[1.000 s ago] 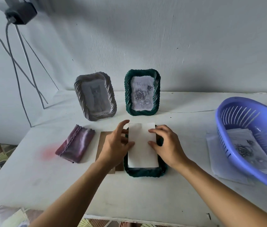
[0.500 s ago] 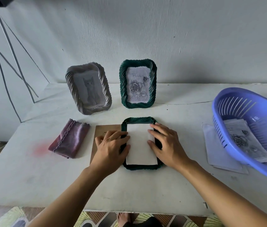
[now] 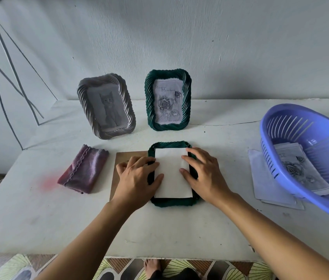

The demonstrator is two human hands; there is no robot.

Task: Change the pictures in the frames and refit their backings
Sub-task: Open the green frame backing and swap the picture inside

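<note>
The head-worn camera is looking forward and down from above the near edge of the table [image 3: 38, 219], facing the wall [image 3: 240, 47] behind it. It is sitting close over the left hand [image 3: 137, 178] and right hand [image 3: 206, 176], whose forearms are entering from the bottom. Its wide angle is taking in most of the tabletop, the basket [image 3: 268, 154] at the right border and a strip of floor [image 3: 119, 266] below.

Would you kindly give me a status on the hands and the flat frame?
Left hand, right hand open, pressing white sheet into face-down green frame. Brown backing beside it, unfitted. Left hand partly over the backing.
</note>
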